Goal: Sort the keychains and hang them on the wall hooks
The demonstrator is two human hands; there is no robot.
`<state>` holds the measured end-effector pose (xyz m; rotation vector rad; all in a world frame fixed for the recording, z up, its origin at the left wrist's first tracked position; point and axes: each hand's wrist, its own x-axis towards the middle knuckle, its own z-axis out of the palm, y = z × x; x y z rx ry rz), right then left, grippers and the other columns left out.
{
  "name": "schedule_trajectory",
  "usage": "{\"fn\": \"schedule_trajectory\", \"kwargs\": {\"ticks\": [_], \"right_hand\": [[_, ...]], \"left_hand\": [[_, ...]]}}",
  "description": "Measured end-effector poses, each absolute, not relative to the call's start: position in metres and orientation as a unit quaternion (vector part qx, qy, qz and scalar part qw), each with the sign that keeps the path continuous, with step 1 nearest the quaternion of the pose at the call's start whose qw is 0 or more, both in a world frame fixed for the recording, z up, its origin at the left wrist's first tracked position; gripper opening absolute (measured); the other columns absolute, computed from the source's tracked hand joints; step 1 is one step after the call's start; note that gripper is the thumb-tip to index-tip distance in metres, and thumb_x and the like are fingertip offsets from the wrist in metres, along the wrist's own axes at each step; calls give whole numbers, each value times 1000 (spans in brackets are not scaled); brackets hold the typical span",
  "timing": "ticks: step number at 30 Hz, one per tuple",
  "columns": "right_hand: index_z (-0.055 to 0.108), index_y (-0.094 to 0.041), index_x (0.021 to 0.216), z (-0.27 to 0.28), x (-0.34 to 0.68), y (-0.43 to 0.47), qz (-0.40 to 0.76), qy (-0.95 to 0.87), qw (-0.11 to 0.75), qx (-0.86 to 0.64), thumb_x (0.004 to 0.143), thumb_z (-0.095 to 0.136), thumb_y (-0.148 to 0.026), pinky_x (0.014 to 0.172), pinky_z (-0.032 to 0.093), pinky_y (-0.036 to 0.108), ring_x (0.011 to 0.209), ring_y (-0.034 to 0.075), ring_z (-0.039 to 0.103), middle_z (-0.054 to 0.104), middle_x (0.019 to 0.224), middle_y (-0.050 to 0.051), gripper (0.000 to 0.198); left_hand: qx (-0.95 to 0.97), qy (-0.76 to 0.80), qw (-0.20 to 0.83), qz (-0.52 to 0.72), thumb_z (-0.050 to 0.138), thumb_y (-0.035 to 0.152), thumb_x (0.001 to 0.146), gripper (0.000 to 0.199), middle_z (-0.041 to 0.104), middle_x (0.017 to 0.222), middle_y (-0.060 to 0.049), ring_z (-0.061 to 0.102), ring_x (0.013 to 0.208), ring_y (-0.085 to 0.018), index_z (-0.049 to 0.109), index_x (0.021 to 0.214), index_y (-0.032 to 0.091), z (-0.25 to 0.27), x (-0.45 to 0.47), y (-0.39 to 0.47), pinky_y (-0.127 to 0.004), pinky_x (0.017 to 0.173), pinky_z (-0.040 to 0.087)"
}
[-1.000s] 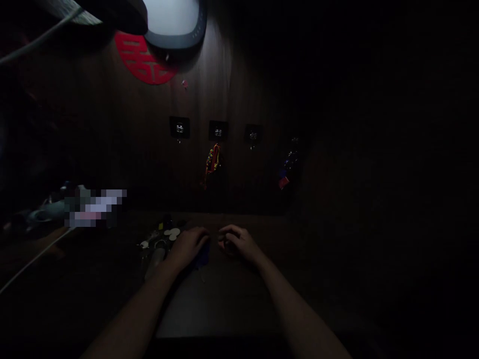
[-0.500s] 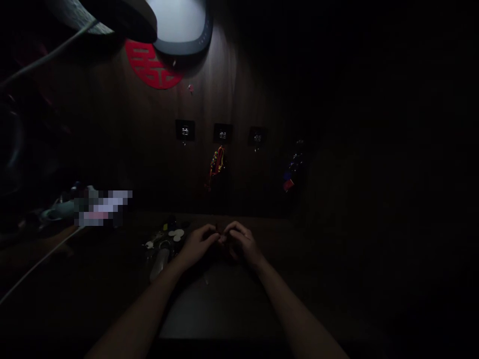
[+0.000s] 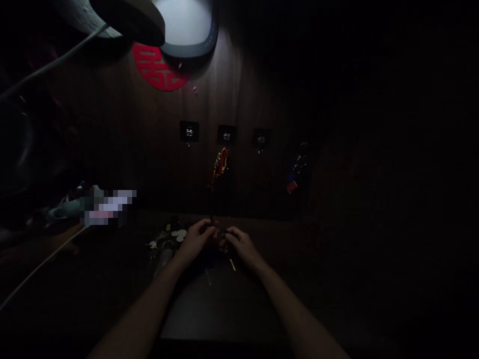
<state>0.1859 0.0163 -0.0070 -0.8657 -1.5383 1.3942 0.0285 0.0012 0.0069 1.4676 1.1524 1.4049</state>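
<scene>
My left hand [image 3: 199,238] and my right hand [image 3: 242,246] come together over the dark table, fingertips almost meeting. Both are closed in a pinch around a small dark item, too dim to name. A thin yellow strip [image 3: 232,265] shows just below my right hand. Lower left of it lies a faint pale sliver [image 3: 208,277]. Close by my left hand sit several white round discs [image 3: 181,233] and a rounded grey object [image 3: 163,260], which my left forearm partly covers.
A lit lamp [image 3: 187,47] hangs at the top, beside a red paper cutout [image 3: 160,75] on the wooden wall. Beaded cords [image 3: 221,163] hang from a wall hook. A white cable [image 3: 45,267] runs at left, and a pale sheet lies under my wrists [image 3: 202,314].
The yellow strip now shows below my right hand, where it was not visible before. My hands have drawn slightly apart. The whole view has shifted a little.
</scene>
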Motion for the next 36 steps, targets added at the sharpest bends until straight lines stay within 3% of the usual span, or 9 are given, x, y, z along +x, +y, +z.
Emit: {"fn": "schedule_trajectory", "kwargs": {"ticks": [4, 10, 17, 23, 28, 31, 36], "right_hand": [[45, -21, 79, -11, 184, 16, 645, -568, 411, -304, 71, 57, -49, 45, 40, 21, 46, 10, 54, 60, 64, -4, 31], [45, -21, 78, -10, 183, 15, 587, -633, 408, -297, 74, 55, -48, 39, 27, 18, 37, 6, 39, 58, 51, -6, 29], [49, -20, 71, -1, 185, 17, 544, -600, 479, -338, 65, 65, -48, 44, 29, 20, 40, 7, 39, 48, 42, -9, 33], [51, -20, 71, 4, 190, 21, 503, -580, 538, -348, 61, 68, -46, 54, 39, 25, 40, 5, 42, 66, 71, -1, 33], [51, -20, 71, 8, 194, 26, 469, -572, 573, -352, 59, 69, -45, 54, 40, 25, 41, 7, 44, 62, 59, -4, 33], [52, -20, 70, 27, 193, 31, 451, -582, 583, -342, 61, 69, -42, 56, 40, 25, 44, 7, 47, 64, 64, -2, 29], [50, -20, 73, 85, 182, 49, 410, -585, 624, -317, 62, 67, -42, 44, 32, 20, 40, 7, 43, 52, 43, -8, 30]], "left_hand": [[568, 445, 402, 563, 58, 32, 71, 24, 66, 78, 0, 61, 75, -16, 63, 89, 18, 5, 28, 3, -26, 72, 46], [558, 430, 408, 581, 60, 30, 69, 21, 68, 85, -2, 62, 82, -18, 64, 85, 18, 6, 26, 3, -28, 78, 46], [529, 437, 397, 609, 60, 33, 69, 26, 69, 81, -3, 63, 79, -18, 64, 90, 18, 15, 18, 1, -29, 74, 47], [329, 486, 269, 763, 57, 28, 68, 28, 64, 74, 0, 58, 63, -11, 59, 94, 18, 22, -16, 10, -21, 58, 44], [224, 486, 196, 822, 54, 23, 66, 24, 61, 70, 2, 55, 58, -9, 56, 89, 17, 18, -35, 15, -20, 55, 42], [210, 469, 217, 830, 54, 23, 66, 23, 60, 70, 2, 55, 58, -9, 55, 88, 17, 16, -35, 15, -20, 56, 42], [218, 478, 249, 814, 54, 23, 65, 23, 59, 67, 2, 53, 55, -8, 55, 87, 17, 19, -28, 14, -20, 53, 40]]}}
